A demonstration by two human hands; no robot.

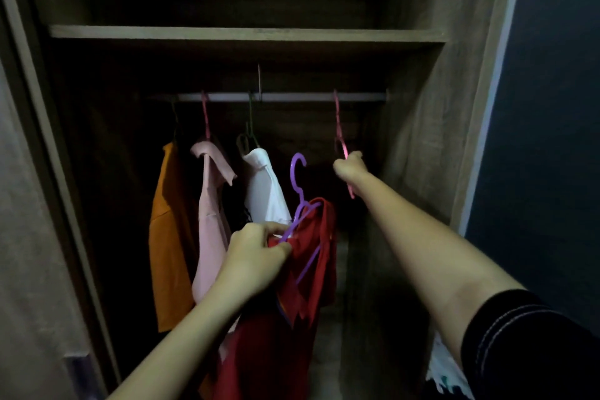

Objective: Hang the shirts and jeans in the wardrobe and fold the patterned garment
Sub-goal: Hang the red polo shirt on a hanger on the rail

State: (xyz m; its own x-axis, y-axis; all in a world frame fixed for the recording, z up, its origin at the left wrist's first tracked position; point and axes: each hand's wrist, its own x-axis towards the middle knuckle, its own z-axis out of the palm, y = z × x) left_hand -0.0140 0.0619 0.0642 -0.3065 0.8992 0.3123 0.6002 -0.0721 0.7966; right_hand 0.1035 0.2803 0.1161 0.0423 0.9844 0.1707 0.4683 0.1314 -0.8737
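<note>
I am facing an open wardrobe with a pale rail (292, 97) under a shelf. My left hand (256, 256) grips a red shirt (311, 256) together with the purple hanger (300, 185) threaded into it, held below the rail. My right hand (349, 169) reaches up and grips an empty pink hanger (339, 130) that hooks on the rail at its right end. An orange shirt (168, 237), a pink shirt (211, 204) and a white shirt (266, 191) hang on the rail to the left.
The wooden shelf (246, 34) sits above the rail. Wardrobe side walls (431, 127) close in on both sides. A white patterned cloth (444, 373) shows at the lower right behind my right arm. A dark wall is on the right.
</note>
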